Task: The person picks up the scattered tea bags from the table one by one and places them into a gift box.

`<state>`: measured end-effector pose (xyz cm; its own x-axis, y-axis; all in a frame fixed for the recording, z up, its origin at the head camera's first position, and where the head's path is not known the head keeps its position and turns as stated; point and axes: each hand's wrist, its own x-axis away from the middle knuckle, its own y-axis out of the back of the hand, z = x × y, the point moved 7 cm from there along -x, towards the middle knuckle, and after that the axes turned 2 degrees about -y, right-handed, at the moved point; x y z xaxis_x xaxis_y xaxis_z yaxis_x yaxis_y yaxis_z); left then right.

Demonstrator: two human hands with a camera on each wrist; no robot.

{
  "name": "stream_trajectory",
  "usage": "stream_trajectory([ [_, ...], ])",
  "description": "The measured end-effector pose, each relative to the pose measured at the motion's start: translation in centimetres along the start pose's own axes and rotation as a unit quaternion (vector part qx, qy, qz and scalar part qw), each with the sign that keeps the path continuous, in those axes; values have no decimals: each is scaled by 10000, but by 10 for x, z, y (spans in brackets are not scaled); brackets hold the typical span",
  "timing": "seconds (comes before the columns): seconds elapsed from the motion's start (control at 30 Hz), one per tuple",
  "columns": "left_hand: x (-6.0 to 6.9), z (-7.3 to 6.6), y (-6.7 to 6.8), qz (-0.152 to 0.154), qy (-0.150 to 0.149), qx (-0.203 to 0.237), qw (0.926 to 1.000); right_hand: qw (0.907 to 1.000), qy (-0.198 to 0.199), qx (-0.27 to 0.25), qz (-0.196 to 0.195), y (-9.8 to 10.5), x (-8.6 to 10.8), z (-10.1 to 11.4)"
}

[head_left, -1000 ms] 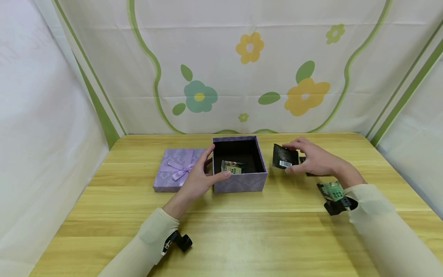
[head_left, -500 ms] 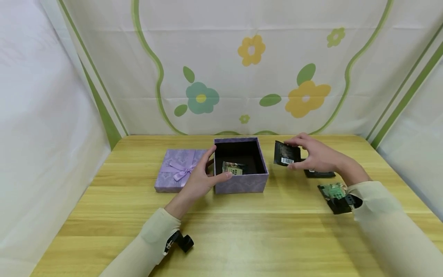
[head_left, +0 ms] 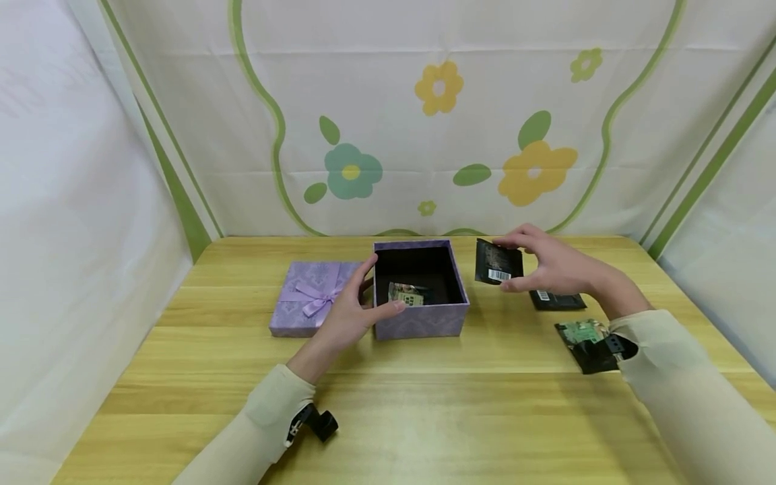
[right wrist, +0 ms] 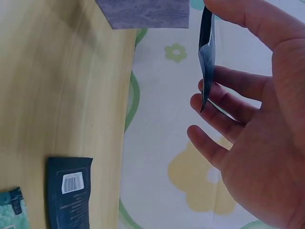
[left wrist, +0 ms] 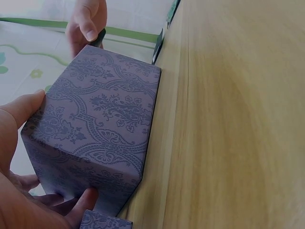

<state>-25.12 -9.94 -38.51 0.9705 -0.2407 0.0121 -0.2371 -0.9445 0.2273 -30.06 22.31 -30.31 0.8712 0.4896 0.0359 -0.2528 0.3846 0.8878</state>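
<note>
My right hand [head_left: 554,269] pinches a black sachet [head_left: 498,261] with a barcode label, held in the air just right of the purple box [head_left: 421,322]. Edge-on, the same sachet [right wrist: 207,57] shows between thumb and fingers in the right wrist view. The box stands without its lid, and a green-and-black sachet [head_left: 407,294] lies in its dark inside. My left hand [head_left: 345,313] grips the box's left side, thumb at the front rim; in the left wrist view its fingers [left wrist: 86,202] lie against the patterned side wall.
The purple lid [head_left: 306,296] with a ribbon bow lies left of the box, partly behind my left hand. At right, another black sachet [head_left: 560,301] and a green-and-black sachet [head_left: 585,337] lie on the wooden table [head_left: 418,417]. A flowered cloth [head_left: 394,101] hangs behind.
My right hand has lifted the black sachet a little higher, uncovering more of the sachets on the table. The left hand stays at the box.
</note>
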Motion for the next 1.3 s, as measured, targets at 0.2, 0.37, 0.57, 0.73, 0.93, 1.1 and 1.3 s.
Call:
stream_trajectory([
  [0.2,-1,-1,0,11,-25,-29,10000,10000,21,-28,-60,2,-6,12],
  [0.37,0,1,0,-1,-15,-29,10000,9999,116,-25,-96,1,-10,22],
  [0.57,0,1,0,24,-14,-13,10000,9997,201,-26,-122,0,-16,31],
  [0.73,-1,1,-1,29,-51,-32,10000,9997,226,-14,-75,-3,-21,37],
  [0.93,-2,2,-1,32,-33,-73,10000,9994,336,45,16,-9,-30,46],
  [1.1,-1,2,-1,15,-11,-38,10000,9988,484,51,86,-14,-37,54],
  [1.3,-1,1,0,-20,4,-33,10000,9977,666,-99,-7,-22,-44,60],
])
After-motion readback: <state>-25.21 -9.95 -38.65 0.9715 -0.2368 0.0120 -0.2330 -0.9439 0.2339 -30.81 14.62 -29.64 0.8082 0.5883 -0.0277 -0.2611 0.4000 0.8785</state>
